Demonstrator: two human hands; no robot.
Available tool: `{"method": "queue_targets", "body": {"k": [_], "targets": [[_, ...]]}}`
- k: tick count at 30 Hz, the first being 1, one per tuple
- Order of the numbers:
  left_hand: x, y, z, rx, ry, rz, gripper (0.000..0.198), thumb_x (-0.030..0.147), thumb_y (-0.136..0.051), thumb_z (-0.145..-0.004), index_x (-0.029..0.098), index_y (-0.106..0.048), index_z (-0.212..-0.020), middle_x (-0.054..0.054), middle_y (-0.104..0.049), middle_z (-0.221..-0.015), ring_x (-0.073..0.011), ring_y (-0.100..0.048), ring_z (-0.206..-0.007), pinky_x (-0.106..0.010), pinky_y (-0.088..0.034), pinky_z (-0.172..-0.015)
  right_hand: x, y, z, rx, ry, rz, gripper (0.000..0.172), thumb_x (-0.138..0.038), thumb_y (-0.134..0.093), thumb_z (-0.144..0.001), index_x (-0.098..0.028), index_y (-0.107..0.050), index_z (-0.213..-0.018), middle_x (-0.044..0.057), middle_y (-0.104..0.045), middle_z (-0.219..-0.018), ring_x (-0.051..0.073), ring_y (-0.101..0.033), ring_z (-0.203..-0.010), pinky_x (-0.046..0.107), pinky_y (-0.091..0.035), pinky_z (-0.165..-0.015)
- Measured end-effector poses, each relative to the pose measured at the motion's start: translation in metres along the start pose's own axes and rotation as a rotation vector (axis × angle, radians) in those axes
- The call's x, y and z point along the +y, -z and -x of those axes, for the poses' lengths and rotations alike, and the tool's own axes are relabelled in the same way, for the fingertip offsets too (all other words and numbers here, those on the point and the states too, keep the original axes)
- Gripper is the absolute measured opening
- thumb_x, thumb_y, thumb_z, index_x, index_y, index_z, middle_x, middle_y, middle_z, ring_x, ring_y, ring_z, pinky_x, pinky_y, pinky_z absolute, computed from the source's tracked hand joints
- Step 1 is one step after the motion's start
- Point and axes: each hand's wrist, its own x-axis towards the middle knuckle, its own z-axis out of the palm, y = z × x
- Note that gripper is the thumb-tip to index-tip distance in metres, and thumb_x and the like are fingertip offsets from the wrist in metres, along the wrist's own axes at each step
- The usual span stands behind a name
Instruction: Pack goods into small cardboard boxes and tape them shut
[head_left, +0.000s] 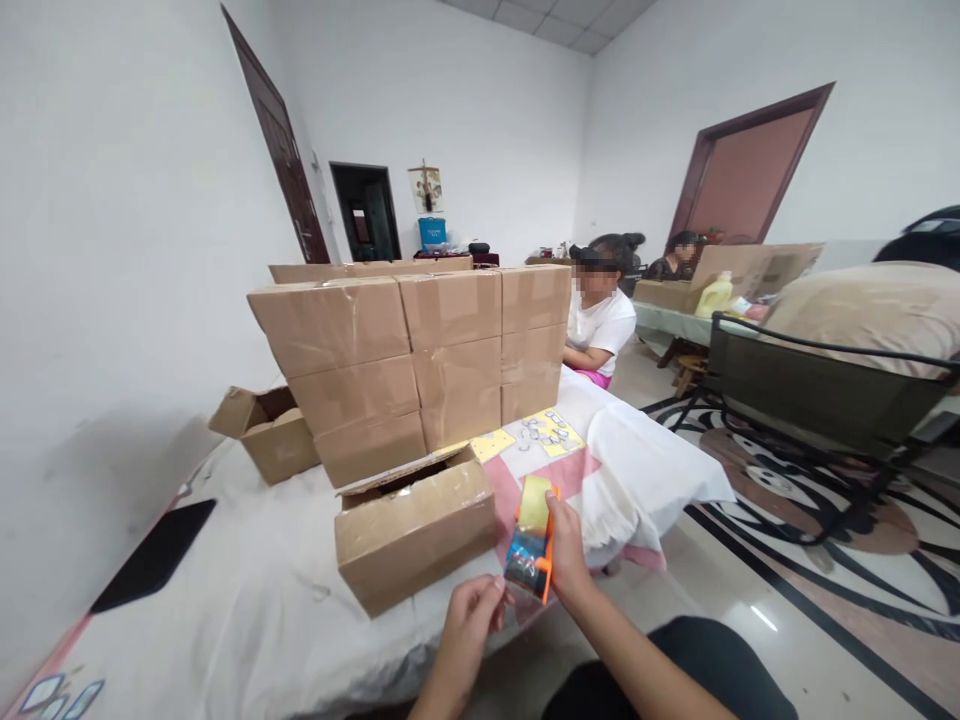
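My right hand [568, 548] is closed around an orange tape dispenser [532, 545] with a yellowish tape roll at its top, held just past the table's near edge. My left hand [471, 612] is curled, its thumb and fingers pinched at the dispenser's lower end, likely on the tape's end, though I cannot make that out. Just left of the dispenser a cardboard box [415, 530] lies on the white-covered table [247, 600], its top flaps partly raised and glossy tape on its side.
Stacked sealed cardboard boxes [420, 365] form a wall behind. An open box [270, 428] sits at the left, a black flat object [154, 556] nearer. Yellow sheets with small pieces [544, 432] lie beyond. A person in white [600, 315] sits opposite; a folding chair [810, 390] stands right.
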Motion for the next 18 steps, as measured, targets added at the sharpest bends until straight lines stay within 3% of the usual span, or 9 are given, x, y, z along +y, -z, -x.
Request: {"method": "queue_targets", "body": {"k": [4,8,14,18], "targets": [[0.018,0.009,0.004,-0.106,0.051,-0.059,0.072,0.085,-0.054,-0.068,0.014,-0.064,-0.060,-0.001,-0.050,-0.050,-0.0138,-0.042,-0.052,-0.029,-0.029,-0.057,-0.016,-0.003,0.013,-0.093,0.102,0.092,0.043,-0.058,-0.075,-0.071,-0.018,-0.059,-0.075,-0.001,-0.058,-0.061,0.016,-0.053,-0.054,0.027,-0.042,-0.050],[0.038,0.014,0.014,-0.169,0.052,-0.201,0.066,0.081,-0.054,-0.070,0.017,-0.057,-0.056,0.002,-0.042,-0.049,-0.0124,-0.036,-0.053,-0.029,-0.024,-0.057,-0.031,-0.007,0.025,-0.145,0.198,0.156,0.040,-0.055,-0.074,-0.072,-0.018,-0.058,-0.074,-0.001,-0.057,-0.062,0.014,-0.050,-0.055,0.026,-0.042,-0.051],[0.063,0.016,0.032,-0.181,0.073,-0.351,0.061,0.078,-0.061,-0.065,0.021,-0.041,-0.055,0.004,-0.034,-0.056,-0.0116,-0.031,-0.057,-0.029,-0.020,-0.058,-0.037,-0.012,0.042,-0.218,0.263,0.177,0.039,-0.056,-0.068,-0.079,-0.018,-0.059,-0.076,-0.001,-0.055,-0.065,0.013,-0.048,-0.058,0.025,-0.041,-0.052],[0.065,0.018,0.036,-0.133,0.036,-0.393,0.062,0.079,-0.060,-0.066,0.022,-0.039,-0.054,0.004,-0.032,-0.056,-0.0124,-0.031,-0.059,-0.029,-0.022,-0.059,-0.042,-0.015,0.048,-0.189,0.273,0.151,0.038,-0.055,-0.069,-0.078,-0.018,-0.060,-0.079,-0.001,-0.057,-0.067,0.014,-0.050,-0.060,0.026,-0.042,-0.053]]}}
